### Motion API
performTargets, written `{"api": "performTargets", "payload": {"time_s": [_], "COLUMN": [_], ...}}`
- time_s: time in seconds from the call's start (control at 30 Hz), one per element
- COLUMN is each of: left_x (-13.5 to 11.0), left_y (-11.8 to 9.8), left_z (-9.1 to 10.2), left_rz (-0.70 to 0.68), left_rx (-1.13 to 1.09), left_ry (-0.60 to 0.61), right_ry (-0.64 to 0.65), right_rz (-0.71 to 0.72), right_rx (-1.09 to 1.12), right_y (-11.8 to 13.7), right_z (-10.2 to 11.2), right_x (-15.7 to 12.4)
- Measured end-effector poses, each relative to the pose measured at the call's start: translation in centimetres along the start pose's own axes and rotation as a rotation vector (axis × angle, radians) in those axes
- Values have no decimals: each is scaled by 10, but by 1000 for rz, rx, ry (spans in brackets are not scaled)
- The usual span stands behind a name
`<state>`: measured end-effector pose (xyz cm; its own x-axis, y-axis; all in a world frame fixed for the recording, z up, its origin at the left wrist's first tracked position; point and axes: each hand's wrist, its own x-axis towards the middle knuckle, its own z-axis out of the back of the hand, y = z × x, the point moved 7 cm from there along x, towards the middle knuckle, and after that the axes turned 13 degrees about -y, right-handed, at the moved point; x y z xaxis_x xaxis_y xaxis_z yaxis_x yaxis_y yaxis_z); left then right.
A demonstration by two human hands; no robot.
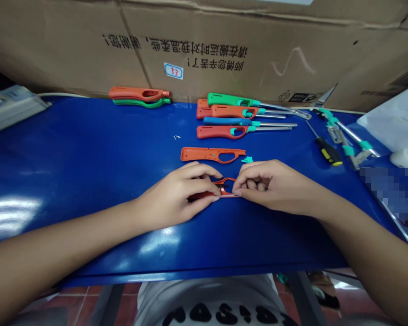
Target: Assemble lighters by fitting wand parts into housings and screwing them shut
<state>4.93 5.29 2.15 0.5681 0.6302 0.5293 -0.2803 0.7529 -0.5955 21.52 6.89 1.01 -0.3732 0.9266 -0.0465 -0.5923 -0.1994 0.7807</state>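
My left hand point(187, 190) is closed around an orange-red lighter casing half point(223, 192) lying near the table's front, its palm end hidden under my fingers. Dark parts show inside the casing beside the trigger loop. With thumb and forefinger pinched together, my right hand point(275, 185) grips the casing's front end by the loop; whether a small part is also between those fingertips I cannot tell. Just beyond my hands lies another orange casing half point(195, 154), hollow side up. A teal trigger piece point(248, 160) rests at its right end.
Several assembled long-nosed lighters point(221, 132) lie behind the casing half. Orange and green handles point(132, 93) are at the back left, near small pins point(177, 137). At right are a screwdriver point(328, 151), metal tubes point(348, 131) and a white roll point(406, 159). A cardboard box point(88, 54) walls the back.
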Motion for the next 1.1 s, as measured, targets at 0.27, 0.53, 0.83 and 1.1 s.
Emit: {"api": "performTargets", "payload": {"time_s": [0.27, 0.53, 0.83, 1.1], "left_x": [1, -1, -2, -2], "left_y": [-4, -4, -4, -5], "left_z": [0, -4, -2, 2], "left_rz": [-56, -71, -89, -100], "left_rx": [5, 42, 66, 112], "left_ry": [-7, 20, 34, 36], "right_ry": [33, 56, -321, -226], "right_rz": [-64, -221, 14, 142], "right_rx": [8, 50, -158, -549], "right_y": [1, -10, -11, -25], "right_z": [0, -3, 37, 46], "right_x": [-2, -4, 6, 6]}}
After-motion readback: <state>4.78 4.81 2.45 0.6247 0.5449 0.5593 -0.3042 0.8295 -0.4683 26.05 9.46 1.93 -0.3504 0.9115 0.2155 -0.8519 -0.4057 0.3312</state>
